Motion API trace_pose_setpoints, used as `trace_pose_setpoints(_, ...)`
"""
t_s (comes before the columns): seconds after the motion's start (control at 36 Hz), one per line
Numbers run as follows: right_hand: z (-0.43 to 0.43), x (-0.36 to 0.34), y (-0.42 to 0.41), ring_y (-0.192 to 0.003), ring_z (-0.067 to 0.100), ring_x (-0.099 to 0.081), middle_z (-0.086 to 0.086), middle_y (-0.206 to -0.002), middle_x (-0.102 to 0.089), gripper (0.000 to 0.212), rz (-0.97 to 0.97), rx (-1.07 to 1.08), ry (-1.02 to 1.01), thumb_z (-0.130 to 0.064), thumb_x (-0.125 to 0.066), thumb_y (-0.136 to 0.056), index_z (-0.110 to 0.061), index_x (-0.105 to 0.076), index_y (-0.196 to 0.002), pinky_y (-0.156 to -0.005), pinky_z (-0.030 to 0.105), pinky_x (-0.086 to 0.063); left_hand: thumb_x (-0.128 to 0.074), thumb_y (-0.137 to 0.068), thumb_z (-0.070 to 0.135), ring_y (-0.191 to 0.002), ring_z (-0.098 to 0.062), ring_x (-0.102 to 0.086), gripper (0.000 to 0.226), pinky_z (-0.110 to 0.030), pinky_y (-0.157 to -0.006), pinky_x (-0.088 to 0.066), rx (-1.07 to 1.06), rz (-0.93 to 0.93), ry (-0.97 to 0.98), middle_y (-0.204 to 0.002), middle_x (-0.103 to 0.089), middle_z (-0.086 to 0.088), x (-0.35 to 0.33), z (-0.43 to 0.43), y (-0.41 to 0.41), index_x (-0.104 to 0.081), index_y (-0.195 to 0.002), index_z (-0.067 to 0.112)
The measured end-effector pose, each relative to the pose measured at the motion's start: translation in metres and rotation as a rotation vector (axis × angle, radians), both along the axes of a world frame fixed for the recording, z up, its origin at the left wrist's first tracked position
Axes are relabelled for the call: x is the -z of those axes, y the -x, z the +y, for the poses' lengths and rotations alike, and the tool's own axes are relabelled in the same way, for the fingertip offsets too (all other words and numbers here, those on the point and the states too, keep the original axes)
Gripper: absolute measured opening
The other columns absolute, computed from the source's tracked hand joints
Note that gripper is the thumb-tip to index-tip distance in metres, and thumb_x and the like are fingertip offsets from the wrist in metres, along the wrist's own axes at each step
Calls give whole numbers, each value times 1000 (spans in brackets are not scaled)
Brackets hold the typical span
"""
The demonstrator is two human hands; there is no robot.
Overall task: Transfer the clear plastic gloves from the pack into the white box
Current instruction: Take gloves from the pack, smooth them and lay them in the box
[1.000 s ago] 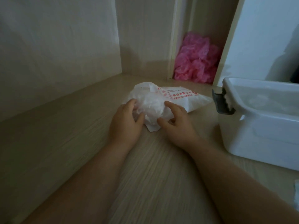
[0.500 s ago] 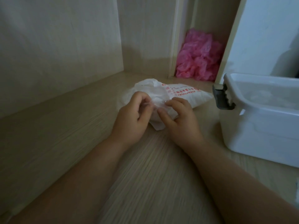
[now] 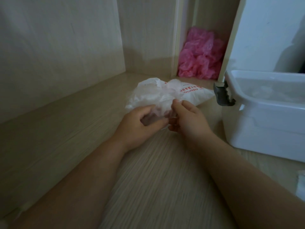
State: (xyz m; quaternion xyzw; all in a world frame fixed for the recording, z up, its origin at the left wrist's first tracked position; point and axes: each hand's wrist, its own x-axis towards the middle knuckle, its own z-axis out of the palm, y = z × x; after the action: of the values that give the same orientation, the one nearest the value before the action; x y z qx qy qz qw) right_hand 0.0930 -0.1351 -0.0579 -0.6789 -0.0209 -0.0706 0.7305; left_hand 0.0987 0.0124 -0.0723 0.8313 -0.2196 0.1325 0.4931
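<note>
While pinching the filmy wad of clear plastic gloves [image 3: 158, 111] between the curled fingers [image 3: 149, 109] of the left hand [image 3: 138, 126] and the curled fingertips [image 3: 175, 102] of the right hand [image 3: 188, 119], draw slowly toward the body. Better to pull with one hand and pin the pack [image 3: 196, 93] with the other, lying as it does toward the back corner of the wooden surface [image 3: 148, 179], or risk dragging the whole pack along. Cannot tell how many gloves sit in the grip. Probably a clump, so tease apart gently rather than tear. Then lift clear, swing over the rim of the white box [image 3: 264, 123], standing open at the right edge just beside the pack, and let go only once well inside. Leave the pink bundle [image 3: 201, 55] in the recess behind alone.
</note>
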Motion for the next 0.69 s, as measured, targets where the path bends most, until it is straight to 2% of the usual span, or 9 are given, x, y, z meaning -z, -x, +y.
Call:
trace_pose_setpoints(0.11,3,6,6,-57,1,-46,-7,-63,-52,31,-293,116,479,-26,-49,-97,-20,-48,-66,-56,15,-38,-72,-82,32,-72,7,-54,14,-8,-61,-36,-10,-96,-123,-73,-59,20,-1,0,8,-63,-74,39)
trace_pose_setpoints(0.17,6,7,11,-56,1,-45,-9,-60,-49,33,-386,113,515,-24,-51,-96,-22,-45,-64,-57,17,-37,-70,-84,31,-76,13,-56,18,-4,-63,-38,-1,-97,-102,-77,-61,30,-2,-2,13,-60,-79,44)
trace_pose_setpoints(0.22,8,8,12,-58,2,-47,-9,-61,-51,31,-411,137,480,-24,-51,-96,-20,-47,-66,-61,20,-39,-65,-85,39,-80,11,-56,5,-2,-67,-36,-25,-128,-92,-82,-62,21,0,-2,13,-67,-83,35)
trace_pose_setpoints(0.31,8,4,16,-64,1,-53,-5,-71,-57,20,-401,231,405,-27,-50,-96,-17,-51,-78,-64,20,-43,-59,-91,35,-70,1,-54,27,-12,-65,-38,-114,-187,-83,-73,-58,8,1,-4,12,-69,-75,15)
trace_pose_setpoints(0.36,7,1,18,-71,-9,-54,-8,-87,-58,12,-353,245,294,-30,-50,-96,-19,-52,-99,-67,9,-43,-57,-95,26,-70,-3,-60,26,-17,-67,-46,-144,-46,171,-71,-66,5,-6,-7,13,-69,-72,19)
trace_pose_setpoints(0.44,5,0,20,-87,-6,-52,-5,-117,-50,38,-238,181,162,-29,-50,-96,-19,-41,-131,-84,24,-48,-49,-97,17,-72,-12,-67,26,-25,-65,-56,-13,298,708,-76,-71,2,-20,-8,11,-66,-77,13)
trace_pose_setpoints(0.5,4,1,20,-93,0,-53,-2,-125,-46,50,-175,69,175,-26,-53,-94,-20,-34,-140,-82,26,-47,-45,-97,21,-68,-14,-68,24,-26,-60,-58,136,531,996,-75,-71,-2,-27,-4,8,-64,-92,7)
trace_pose_setpoints(0.61,4,13,17,-110,8,-54,-5,-124,-51,79,-130,-130,403,-32,-66,-84,-24,-19,-147,-87,20,-46,-49,-87,27,-69,-17,-70,34,-30,-62,-59,409,732,1177,-82,-71,-7,-33,1,10,-53,-115,9)
trace_pose_setpoints(0.69,7,13,16,-106,-1,-54,-12,-123,-46,88,-196,-87,334,-24,-71,-82,-21,-11,-147,-86,8,-43,-61,-78,19,-79,-21,-71,37,-40,-74,-58,508,742,1307,-88,-72,-10,-31,14,3,-60,-114,11)
